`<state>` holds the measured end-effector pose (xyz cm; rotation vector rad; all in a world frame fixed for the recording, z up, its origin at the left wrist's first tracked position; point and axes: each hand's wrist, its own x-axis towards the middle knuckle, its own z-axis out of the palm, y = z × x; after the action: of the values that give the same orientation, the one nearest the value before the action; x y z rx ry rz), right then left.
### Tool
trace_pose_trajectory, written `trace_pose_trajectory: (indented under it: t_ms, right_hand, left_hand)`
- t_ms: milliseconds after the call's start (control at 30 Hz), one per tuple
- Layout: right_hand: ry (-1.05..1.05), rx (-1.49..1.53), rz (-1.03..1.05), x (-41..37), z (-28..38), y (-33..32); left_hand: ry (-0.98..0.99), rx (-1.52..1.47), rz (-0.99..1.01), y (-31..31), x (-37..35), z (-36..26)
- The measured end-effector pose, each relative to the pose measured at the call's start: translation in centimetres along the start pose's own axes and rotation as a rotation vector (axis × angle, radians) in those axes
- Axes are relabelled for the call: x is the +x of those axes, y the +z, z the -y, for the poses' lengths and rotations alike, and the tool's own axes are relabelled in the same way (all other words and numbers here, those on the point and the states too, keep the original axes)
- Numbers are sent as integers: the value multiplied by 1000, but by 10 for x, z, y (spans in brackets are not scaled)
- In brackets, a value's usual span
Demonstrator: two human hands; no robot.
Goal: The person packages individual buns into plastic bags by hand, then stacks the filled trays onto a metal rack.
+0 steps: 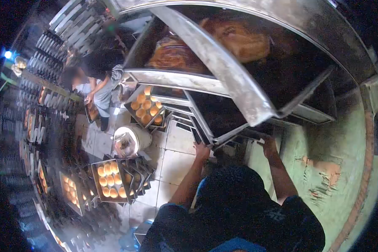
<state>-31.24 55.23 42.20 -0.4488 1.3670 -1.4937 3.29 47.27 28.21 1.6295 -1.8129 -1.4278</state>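
Note:
A tall stack of dark metal baking trays (243,96), laid crosswise over each other, rises in front of me. My left hand (202,151) is closed at the near left corner of a lower tray, fingertips against its edge. On the right side of the stack, my right hand (269,146) grips the tray's edge, its fingers partly hidden in shadow. Browned baked goods (235,40) lie deep inside the upper trays, blurred. A tray of round buns (144,107) juts out beside the stack on the left.
A white bucket (142,136) stands on the tiled floor at left. Nearby are stacked trays of buns (109,180) and another bun tray (71,191). Another person (100,88) bends over a tray at the far left. A worn green wall (319,176) borders the right side.

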Motion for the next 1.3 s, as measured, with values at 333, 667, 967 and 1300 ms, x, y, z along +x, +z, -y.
trace_pose_trajectory:
  t_ms: [333,667,967,1300]
  right_hand:
    - [431,13,127,17,-57,-5]
    - [495,170,1,25,-81,-18]
    - [260,476,67,86,-43,53]
    - [305,358,-150,264,-9,162]
  left_hand:
    - [-119,34,-189,-36,0,-35]
    - [-140,-124,-99,-19,32,20]
    - [-66,126,-107,-38,123,-13]
    - [20,65,-262,-146,311,-111]
